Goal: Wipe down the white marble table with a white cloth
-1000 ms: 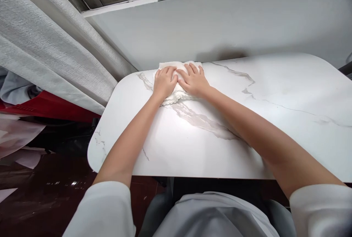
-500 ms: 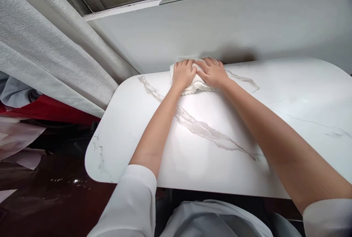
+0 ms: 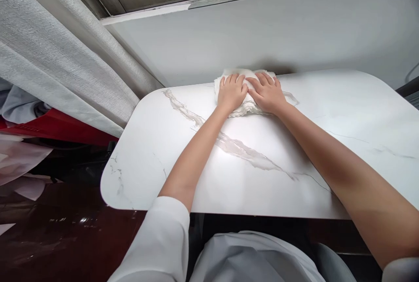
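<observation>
- Left hand [image 3: 233, 92] lies palm down on the white cloth [image 3: 248, 108], fingers slightly spread.
- Right hand [image 3: 268, 93] rests flat beside it, on the same cloth.
- The cloth sits beneath both palms, at the table [image 3: 242, 194]'s far edge.
- Beyond the grip: grey wall [image 3: 262, 33].
- Well left of it: curtain [image 3: 65, 46] and red fabric [image 3: 65, 127], its faint marks too small to read.

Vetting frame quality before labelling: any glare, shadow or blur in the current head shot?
Head view: small bright glints on the glossy dark-red floor; also head view, soft dark shadow on the smooth pale-grey wall behind the crumpled white cloth; same head view, the white marble-patterned tabletop has a smeared far edge near that shadow.
</observation>
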Demonstrator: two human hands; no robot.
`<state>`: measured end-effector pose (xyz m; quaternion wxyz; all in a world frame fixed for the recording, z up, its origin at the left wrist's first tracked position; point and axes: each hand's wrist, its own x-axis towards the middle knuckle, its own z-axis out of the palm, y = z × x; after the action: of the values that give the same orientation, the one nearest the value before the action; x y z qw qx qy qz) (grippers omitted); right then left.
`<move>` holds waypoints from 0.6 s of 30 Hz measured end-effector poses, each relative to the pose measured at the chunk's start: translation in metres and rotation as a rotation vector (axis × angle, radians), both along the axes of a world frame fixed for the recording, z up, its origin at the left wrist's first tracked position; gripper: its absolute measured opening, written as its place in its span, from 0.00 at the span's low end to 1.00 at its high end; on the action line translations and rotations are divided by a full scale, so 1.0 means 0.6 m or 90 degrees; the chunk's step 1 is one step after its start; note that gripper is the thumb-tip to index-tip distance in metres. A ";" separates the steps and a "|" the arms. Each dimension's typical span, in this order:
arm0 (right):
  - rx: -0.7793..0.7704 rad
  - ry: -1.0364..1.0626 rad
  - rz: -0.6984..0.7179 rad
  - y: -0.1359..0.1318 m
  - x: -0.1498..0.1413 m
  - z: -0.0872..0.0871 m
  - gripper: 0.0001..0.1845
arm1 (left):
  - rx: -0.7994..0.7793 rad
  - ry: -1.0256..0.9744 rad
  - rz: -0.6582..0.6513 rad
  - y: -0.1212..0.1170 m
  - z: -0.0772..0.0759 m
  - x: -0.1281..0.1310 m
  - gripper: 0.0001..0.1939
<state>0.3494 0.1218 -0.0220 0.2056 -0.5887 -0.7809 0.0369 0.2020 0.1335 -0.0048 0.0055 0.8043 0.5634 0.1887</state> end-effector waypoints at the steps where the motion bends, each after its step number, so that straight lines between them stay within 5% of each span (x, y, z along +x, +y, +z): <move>1: 0.000 0.000 0.002 -0.009 0.003 -0.001 0.30 | 0.000 0.000 0.000 -0.010 0.000 0.002 0.23; 10: -0.034 -0.053 0.038 -0.120 0.009 0.016 0.31 | 0.012 0.032 0.008 -0.122 -0.005 0.002 0.24; 18: -0.002 -0.085 0.100 -0.250 0.010 0.015 0.31 | 0.017 0.056 -0.001 -0.264 -0.003 -0.015 0.25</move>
<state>0.3554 -0.0283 -0.0130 0.1489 -0.5270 -0.8366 0.0145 0.1929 -0.0246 -0.0065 -0.0299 0.8125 0.5596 0.1607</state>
